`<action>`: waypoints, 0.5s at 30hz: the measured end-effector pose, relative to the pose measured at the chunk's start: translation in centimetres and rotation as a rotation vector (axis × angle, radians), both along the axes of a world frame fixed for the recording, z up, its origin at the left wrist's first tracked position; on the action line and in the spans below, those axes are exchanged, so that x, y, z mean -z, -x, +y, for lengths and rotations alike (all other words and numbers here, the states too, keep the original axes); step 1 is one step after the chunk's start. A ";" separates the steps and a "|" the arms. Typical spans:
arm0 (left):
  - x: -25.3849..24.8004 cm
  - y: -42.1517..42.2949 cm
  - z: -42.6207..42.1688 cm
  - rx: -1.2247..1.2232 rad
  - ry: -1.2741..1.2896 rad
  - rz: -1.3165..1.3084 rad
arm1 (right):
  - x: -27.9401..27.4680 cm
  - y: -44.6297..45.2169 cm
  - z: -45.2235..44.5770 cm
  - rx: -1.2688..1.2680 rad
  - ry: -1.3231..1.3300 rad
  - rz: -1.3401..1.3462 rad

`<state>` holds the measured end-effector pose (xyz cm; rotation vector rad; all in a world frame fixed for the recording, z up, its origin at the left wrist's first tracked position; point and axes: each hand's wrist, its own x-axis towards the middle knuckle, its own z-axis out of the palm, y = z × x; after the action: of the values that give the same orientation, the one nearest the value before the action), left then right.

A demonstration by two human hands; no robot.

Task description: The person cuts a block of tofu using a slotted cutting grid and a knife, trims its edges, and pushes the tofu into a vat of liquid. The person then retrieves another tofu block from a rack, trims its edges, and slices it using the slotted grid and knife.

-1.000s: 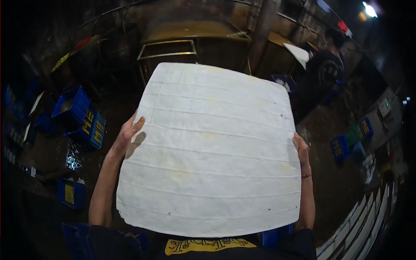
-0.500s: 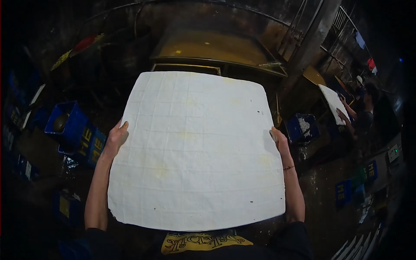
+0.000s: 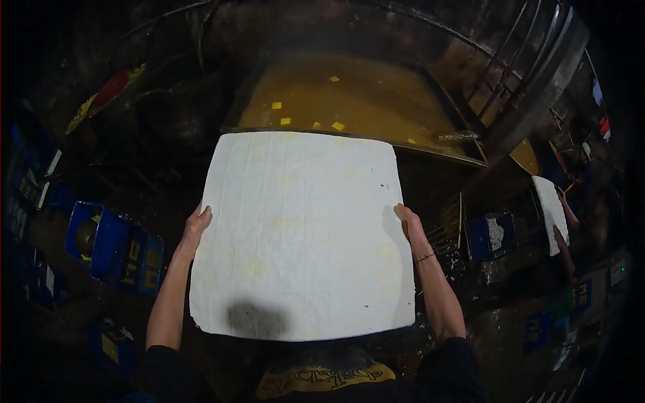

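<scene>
A large white board [image 3: 302, 228], nearly square, fills the middle of the head view. Its surface has cloth-like creases, faint yellow stains and a few dark specks. My left hand [image 3: 195, 227] grips its left edge, the thumb lying on top. On the opposite edge my right hand [image 3: 411, 225] holds it the same way. Fingers under the board are hidden. Beyond the far edge lies a wide vat [image 3: 484, 161] of amber liquid, with several small yellow squares [image 3: 338, 125] in it. Near the bottom edge a dark rounded shadow falls on the board.
Blue crates [image 3: 111, 255] stand at the left, and another blue crate [image 3: 474, 235] with white scraps is at the right. A clear bottle-like object [image 3: 457, 136] lies at the vat's right corner. Far right, another person's hands hold a white slab [image 3: 551, 215]. A thick post [image 3: 537, 94] rises behind.
The vat has come lower and fuller into view as the camera shifted. The pale board looks smaller and sits slightly left, its far edge now near the vat's rim. Both hands keep their grip.
</scene>
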<state>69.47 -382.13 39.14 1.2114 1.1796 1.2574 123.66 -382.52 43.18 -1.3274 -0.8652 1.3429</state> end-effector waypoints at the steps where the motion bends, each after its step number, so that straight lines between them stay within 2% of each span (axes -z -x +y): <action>1: 0.8 -0.6 1.3 -0.005 0.005 0.002 | 0.6 -0.6 1.7 -0.005 0.005 0.002; 6: 0.5 -0.6 0.4 0.012 -0.022 -0.033 | 1.9 -0.8 1.8 0.018 -0.007 -0.040; 9: 0.9 4.9 -2.0 0.061 -0.013 -0.039 | 1.4 4.7 -3.2 0.057 0.005 -0.066; 11: 0.7 1.0 3.1 0.058 -0.001 -0.042 | 0.8 0.8 2.3 0.066 0.046 -0.062; 13: 2.4 0.4 5.5 0.029 0.041 -0.081 | 2.8 -0.4 4.7 0.049 0.056 -0.113; 15: 3.9 0.9 6.0 0.047 0.095 -0.194 | 2.5 -0.1 4.5 0.029 0.051 -0.077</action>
<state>68.53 -376.14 35.26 1.0178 1.0508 1.2404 123.77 -377.98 40.69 -1.4338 -0.8657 1.3056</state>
